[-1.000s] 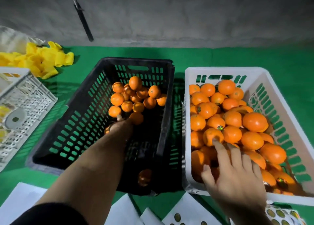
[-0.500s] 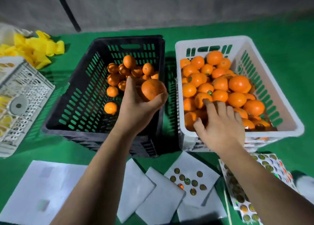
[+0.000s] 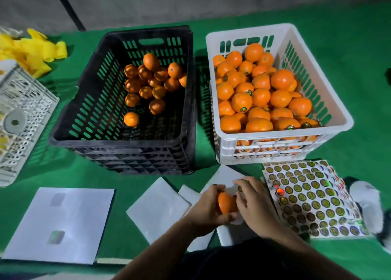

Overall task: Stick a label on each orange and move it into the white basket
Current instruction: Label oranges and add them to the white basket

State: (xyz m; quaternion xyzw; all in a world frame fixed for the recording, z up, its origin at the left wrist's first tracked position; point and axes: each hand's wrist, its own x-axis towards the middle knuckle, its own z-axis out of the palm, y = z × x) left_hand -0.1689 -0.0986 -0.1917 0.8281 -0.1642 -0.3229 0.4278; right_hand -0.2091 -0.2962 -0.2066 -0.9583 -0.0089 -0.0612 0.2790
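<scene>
Left hand (image 3: 208, 208) gripping orange (image 3: 226, 203) lower center; right hand (image 3: 252, 201) fingers curling over it, grip unclear. Risk: label creasing/lifting on curved peel.

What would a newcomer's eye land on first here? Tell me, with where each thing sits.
First, the white basket at right, heaped with oranges, beside the black crate at centre, where fewer oranges sit toward the far end. Next, near the bottom, the left hand grips one orange while the right hand meets it. Just right of them lies the shiny sticker sheet on the green surface.
</scene>
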